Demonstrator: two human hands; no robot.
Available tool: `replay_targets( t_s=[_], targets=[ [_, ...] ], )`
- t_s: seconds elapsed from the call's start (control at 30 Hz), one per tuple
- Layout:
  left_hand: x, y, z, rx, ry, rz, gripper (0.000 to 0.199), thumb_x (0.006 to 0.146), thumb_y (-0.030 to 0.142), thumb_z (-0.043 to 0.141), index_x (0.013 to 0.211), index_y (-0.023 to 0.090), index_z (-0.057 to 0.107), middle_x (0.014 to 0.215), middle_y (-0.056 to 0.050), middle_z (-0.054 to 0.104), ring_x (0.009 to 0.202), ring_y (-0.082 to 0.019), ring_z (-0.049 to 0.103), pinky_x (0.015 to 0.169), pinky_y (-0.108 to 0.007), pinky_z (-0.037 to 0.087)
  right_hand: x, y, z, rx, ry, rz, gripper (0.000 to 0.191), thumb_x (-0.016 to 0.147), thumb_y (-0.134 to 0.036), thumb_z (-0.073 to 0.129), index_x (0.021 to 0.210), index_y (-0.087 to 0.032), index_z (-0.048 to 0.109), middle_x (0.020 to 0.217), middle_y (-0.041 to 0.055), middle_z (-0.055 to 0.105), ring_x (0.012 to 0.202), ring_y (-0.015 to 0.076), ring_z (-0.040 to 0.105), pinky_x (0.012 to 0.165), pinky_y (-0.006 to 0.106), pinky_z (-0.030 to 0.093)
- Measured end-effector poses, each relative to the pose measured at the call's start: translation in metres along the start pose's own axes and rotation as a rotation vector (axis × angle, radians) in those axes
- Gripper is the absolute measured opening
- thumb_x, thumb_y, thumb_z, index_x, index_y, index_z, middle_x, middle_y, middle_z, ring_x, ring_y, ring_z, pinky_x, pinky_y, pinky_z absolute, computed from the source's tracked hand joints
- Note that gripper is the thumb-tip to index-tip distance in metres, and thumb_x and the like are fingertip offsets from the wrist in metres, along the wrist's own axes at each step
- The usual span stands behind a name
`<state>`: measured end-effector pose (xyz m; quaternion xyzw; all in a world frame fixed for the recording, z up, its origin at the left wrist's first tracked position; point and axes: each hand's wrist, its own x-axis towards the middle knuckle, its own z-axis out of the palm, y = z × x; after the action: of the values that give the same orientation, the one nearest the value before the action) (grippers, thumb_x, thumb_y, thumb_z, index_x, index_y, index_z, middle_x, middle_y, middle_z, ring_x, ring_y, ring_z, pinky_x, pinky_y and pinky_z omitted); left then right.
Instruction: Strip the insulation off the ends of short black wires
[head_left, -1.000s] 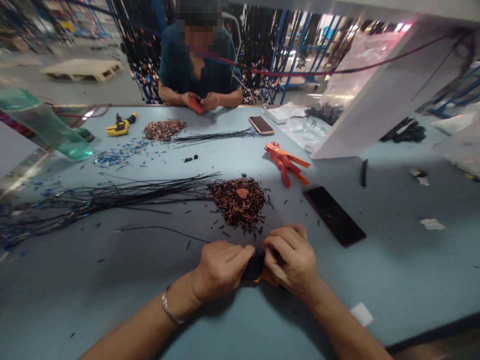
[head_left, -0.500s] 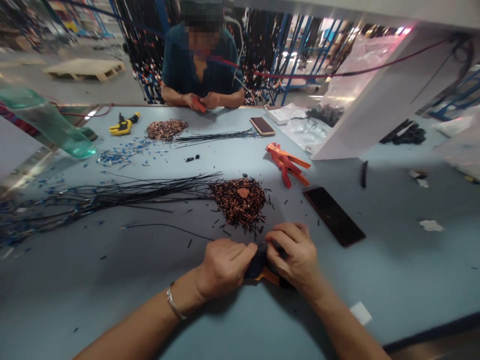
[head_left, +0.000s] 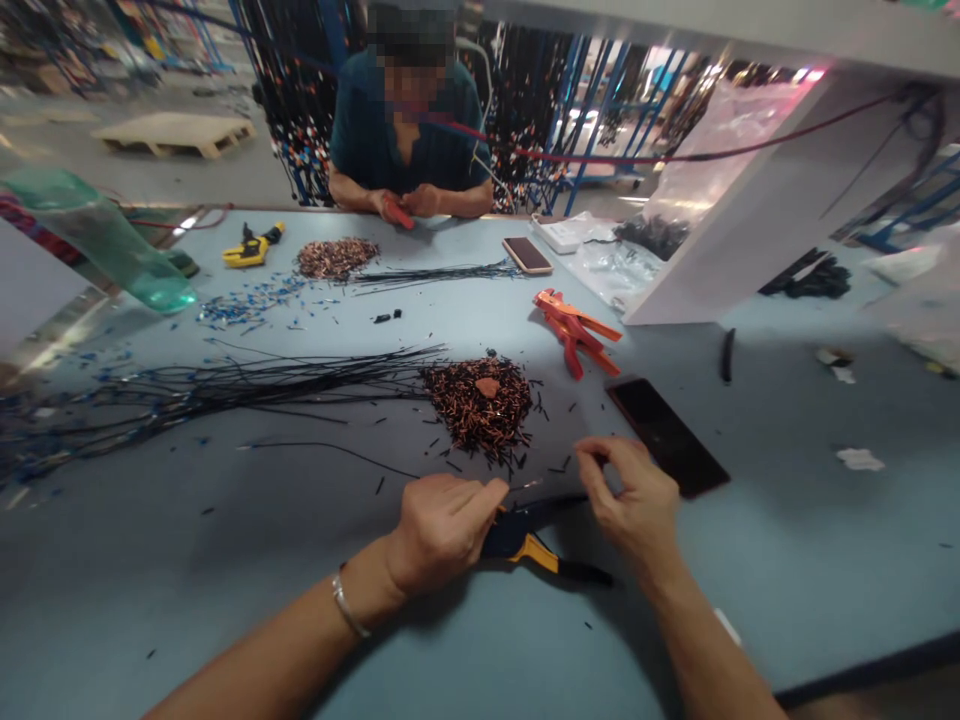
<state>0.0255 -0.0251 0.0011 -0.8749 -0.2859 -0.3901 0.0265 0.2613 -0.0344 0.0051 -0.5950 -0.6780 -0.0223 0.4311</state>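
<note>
My left hand [head_left: 450, 530] is closed on a thin black wire [head_left: 337, 447]. The wire runs out to the left over the table, and its bare, frayed end [head_left: 526, 486] sticks out to the right past my fingertips. Just beneath that end lies a wire stripper [head_left: 536, 552] with dark handles and a yellow-orange part, its jaws hidden by my left hand. My right hand [head_left: 634, 500] is off the tool, right of the wire end, with thumb and index finger pinched together. Whatever they pinch, if anything, is too small to make out.
Beyond my hands sits a heap of stripped wire bits [head_left: 480, 405]. A bundle of black wires [head_left: 300, 385] stretches left. Red pliers [head_left: 574, 330] and a dark phone [head_left: 667, 435] lie to the right. Across the table a person [head_left: 409, 140] holds a red tool.
My right hand has let go of the wire stripper and moved right, uncovering its handles. The bare wire end now shows beside my left hand, which has barely moved.
</note>
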Motion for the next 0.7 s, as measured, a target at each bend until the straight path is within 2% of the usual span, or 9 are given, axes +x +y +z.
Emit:
replay_targets(
  t_s=[0.1, 0.27, 0.4, 0.53, 0.63, 0.7],
  targets=[
    [0.0, -0.004, 0.003, -0.014, 0.037, -0.067, 0.014, 0.09, 0.012, 0.048, 0.086, 0.015, 0.061, 0.054, 0.002, 0.062, 0.044, -0.01, 0.054, 0.046, -0.023, 0.037, -0.002, -0.002, 0.005, 0.04, -0.026, -0.043, 0.011, 0.087, -0.02, 0.056, 0.081, -0.022, 0.065, 0.066, 0.0005, 0.069, 0.061, 0.0189, 0.063, 0.072, 0.036, 0.048],
    [-0.003, -0.01, 0.005, -0.04, 0.077, -0.237, 0.014, 0.09, 0.015, 0.052, 0.088, 0.015, 0.065, 0.06, 0.0, 0.069, 0.047, -0.011, 0.06, 0.05, -0.021, 0.044, -0.006, -0.004, 0.007, 0.126, -0.058, 0.033, 0.011, 0.087, -0.022, 0.059, 0.08, -0.022, 0.068, 0.072, 0.0026, 0.071, 0.069, 0.0211, 0.066, 0.071, 0.038, 0.049],
    [-0.003, -0.01, 0.006, -0.062, 0.077, -0.255, 0.015, 0.091, 0.017, 0.052, 0.087, 0.015, 0.067, 0.059, 0.0, 0.07, 0.046, -0.01, 0.061, 0.049, -0.02, 0.045, -0.007, -0.007, 0.007, 0.193, -0.116, 0.025, 0.013, 0.087, -0.019, 0.059, 0.084, -0.024, 0.07, 0.078, 0.0029, 0.073, 0.072, 0.0203, 0.067, 0.075, 0.04, 0.048],
    [-0.002, -0.01, 0.007, -0.098, 0.062, -0.271, 0.016, 0.09, 0.017, 0.052, 0.088, 0.014, 0.067, 0.063, -0.001, 0.072, 0.047, -0.01, 0.062, 0.05, -0.019, 0.047, -0.007, -0.007, 0.007, 0.219, -0.13, 0.093, 0.019, 0.087, -0.019, 0.057, 0.101, -0.025, 0.069, 0.085, 0.0028, 0.076, 0.08, 0.0212, 0.068, 0.081, 0.042, 0.049],
    [-0.003, -0.011, 0.007, -0.075, 0.089, -0.29, 0.017, 0.09, 0.019, 0.052, 0.086, 0.014, 0.068, 0.062, -0.002, 0.072, 0.046, -0.01, 0.062, 0.049, -0.02, 0.047, -0.006, -0.004, 0.006, 0.219, -0.105, 0.12, 0.015, 0.086, -0.021, 0.057, 0.096, -0.023, 0.068, 0.09, 0.0054, 0.074, 0.085, 0.0221, 0.068, 0.08, 0.041, 0.052],
    [-0.003, -0.013, 0.008, -0.062, 0.102, -0.308, 0.018, 0.09, 0.019, 0.052, 0.084, 0.014, 0.069, 0.058, -0.001, 0.07, 0.044, -0.01, 0.061, 0.048, -0.02, 0.046, -0.004, -0.003, 0.002, 0.217, -0.136, 0.116, 0.012, 0.087, -0.022, 0.056, 0.089, -0.022, 0.068, 0.086, 0.0055, 0.073, 0.079, 0.0209, 0.068, 0.074, 0.037, 0.053]
  ],
)
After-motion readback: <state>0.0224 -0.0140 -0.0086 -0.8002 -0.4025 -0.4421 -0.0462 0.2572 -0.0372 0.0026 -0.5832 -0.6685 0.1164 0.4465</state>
